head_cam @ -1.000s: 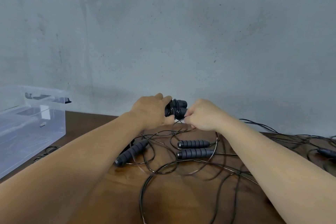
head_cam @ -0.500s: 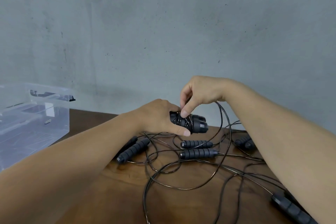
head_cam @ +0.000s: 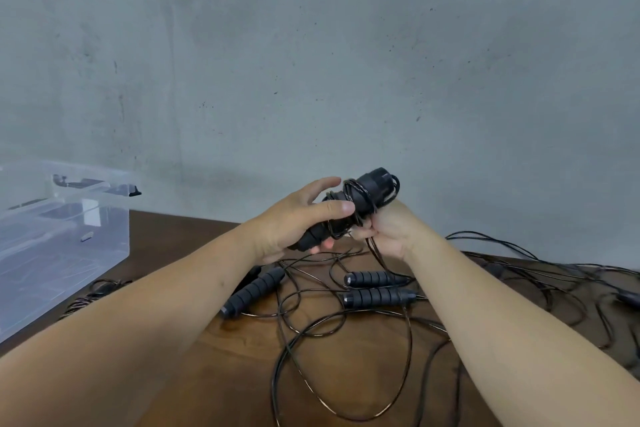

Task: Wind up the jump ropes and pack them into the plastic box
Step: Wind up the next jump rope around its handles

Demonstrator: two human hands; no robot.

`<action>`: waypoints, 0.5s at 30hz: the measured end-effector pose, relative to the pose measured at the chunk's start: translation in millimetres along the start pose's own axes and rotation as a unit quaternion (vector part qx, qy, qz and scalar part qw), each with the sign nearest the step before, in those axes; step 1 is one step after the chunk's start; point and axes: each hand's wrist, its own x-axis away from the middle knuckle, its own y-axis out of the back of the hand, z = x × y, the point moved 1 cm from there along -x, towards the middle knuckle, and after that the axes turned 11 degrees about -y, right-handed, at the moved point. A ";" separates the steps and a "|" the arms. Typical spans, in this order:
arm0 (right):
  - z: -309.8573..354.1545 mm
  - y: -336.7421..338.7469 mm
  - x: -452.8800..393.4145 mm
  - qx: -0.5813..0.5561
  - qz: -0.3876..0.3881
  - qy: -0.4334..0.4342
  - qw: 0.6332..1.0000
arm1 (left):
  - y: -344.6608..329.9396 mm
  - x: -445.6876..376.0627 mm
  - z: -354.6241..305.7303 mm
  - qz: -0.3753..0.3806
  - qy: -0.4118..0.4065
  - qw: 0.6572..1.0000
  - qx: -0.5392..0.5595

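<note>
Left hand (head_cam: 298,222) with its grip around a pair of black jump-rope handles (head_cam: 349,204) raised over the bench (head_cam: 221,388), right hand (head_cam: 388,229) pinching the cord (head_cam: 374,246) beside them, loose ropes (head_cam: 374,295) strewn below, clear plastic box (head_cam: 65,236) far left.

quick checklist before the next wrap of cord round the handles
1. Left hand holds the handle bundle: ok.
2. Right hand pinches the cord: ok.
3. Wraps already on the bundle sit tight: cannot tell.
4. Trailing cord free of the loose handles on the table: not ok, it crosses them.
5. Plastic box open and in reach at left: ok.
</note>
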 end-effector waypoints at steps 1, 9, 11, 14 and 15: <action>-2.9 -1.7 1.4 0.021 -0.029 0.000 0.999 | 1.4 -1.8 -0.1 -0.009 -0.007 1.000 0.000; -23.3 -17.7 12.6 0.264 -0.116 -0.049 0.956 | 24.1 -21.1 -9.5 -0.090 -0.012 0.944 -0.317; -17.6 -18.0 16.7 0.379 -0.134 -0.033 0.915 | 23.0 -21.1 -7.4 -0.036 -0.001 0.921 -0.387; -3.1 -15.0 20.1 0.537 -0.167 -0.018 0.826 | 21.5 -23.2 0.8 0.041 0.048 0.865 -0.498; 0.9 -13.8 19.6 0.566 -0.169 -0.021 0.806 | 20.6 -25.0 4.1 0.052 0.055 0.836 -0.543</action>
